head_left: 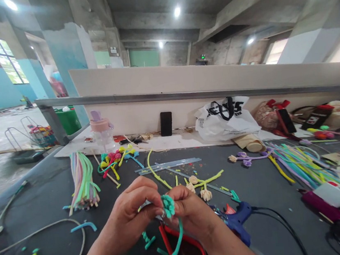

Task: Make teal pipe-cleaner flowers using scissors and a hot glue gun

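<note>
My left hand [133, 212] and my right hand [192, 209] meet over the dark table. Between their pinched fingertips is a bunched teal pipe cleaner flower [168, 205], with one teal strand [179, 240] hanging down from it. Both hands are closed on it. A small shiny bit shows by my left fingertips, too hidden to name. Under my hands lie red-handled scissors [200, 250], their blades mostly covered. Short teal pipe cleaner pieces [149, 241] are scattered to their left. Just right of my right hand rests a blue glue gun [241, 220].
A pastel pipe cleaner bundle [82, 181] stands left; more pipe cleaners [298, 165] lie right. Ahead are yellow-green stems with cream flowers [206, 194], clear glue sticks [168, 166], a phone [166, 124], a bottle [101, 131] and a white bag [224, 118]. A cable [83, 237] loops left.
</note>
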Available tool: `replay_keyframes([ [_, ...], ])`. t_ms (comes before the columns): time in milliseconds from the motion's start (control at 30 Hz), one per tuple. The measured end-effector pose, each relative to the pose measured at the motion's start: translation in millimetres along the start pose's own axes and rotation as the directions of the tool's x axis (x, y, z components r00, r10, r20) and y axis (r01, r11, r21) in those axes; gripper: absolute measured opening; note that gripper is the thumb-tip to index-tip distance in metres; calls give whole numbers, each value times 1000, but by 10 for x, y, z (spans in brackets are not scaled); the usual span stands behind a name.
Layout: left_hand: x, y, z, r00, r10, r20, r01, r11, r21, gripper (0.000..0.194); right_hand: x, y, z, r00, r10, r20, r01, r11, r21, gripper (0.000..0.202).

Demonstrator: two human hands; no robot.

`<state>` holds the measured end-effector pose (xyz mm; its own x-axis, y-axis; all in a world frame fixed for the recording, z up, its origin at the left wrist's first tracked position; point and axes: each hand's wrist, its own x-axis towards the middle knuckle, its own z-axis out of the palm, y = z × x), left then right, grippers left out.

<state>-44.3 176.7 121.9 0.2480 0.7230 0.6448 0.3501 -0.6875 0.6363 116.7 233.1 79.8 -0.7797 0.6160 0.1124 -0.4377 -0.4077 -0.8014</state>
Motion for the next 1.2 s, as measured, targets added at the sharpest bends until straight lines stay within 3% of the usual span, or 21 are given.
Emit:
replay_keyframes([
  [233,-14,60,-1,999,5,43,-5,1000,1,19,-2,22,58,1000,-14,5,13,996,90,26],
  [467,3,72,-21,996,40,74,-43,998,40,14,3,20,65,1000,-11,5,10,992,126,25],
  [967,-37,53,-95,995,-101,9,99,990,97,5,-17,-86,-15,1000,0,23,3,990,-140,23],
  [1200,-7,58,-102,985,-163,64,155,980,123,4,11,-71,-95,997,-67,43,74,974,-215,23],
])
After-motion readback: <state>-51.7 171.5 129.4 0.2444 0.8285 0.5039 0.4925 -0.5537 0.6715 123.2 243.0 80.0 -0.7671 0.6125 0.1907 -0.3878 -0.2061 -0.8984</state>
